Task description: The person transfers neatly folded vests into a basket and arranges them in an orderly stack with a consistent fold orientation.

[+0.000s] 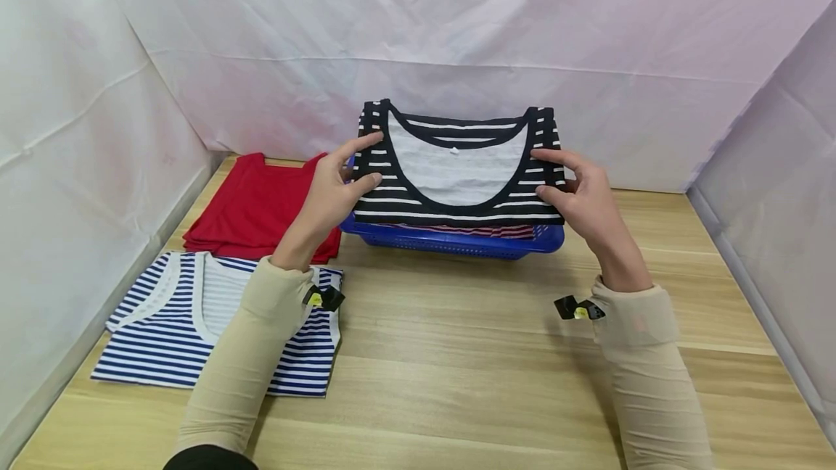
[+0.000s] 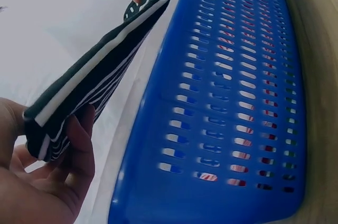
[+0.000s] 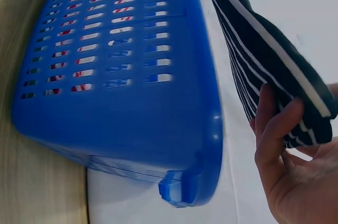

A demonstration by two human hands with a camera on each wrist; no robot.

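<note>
Folded black striped top [image 1: 457,169] held level above the blue basket [image 1: 457,241], long axis running left to right, neckline facing up and toward the far wall. Left hand [image 1: 333,191] pinches its left edge, thumb above, fingers beneath; right hand [image 1: 581,198] grips the right edge likewise. Basket stands on a wooden table [image 1: 470,368]. Red top [image 1: 261,209] and blue striped top [image 1: 196,325] lie at left. White sheeting [image 1: 457,35] encloses 3 sides
</note>
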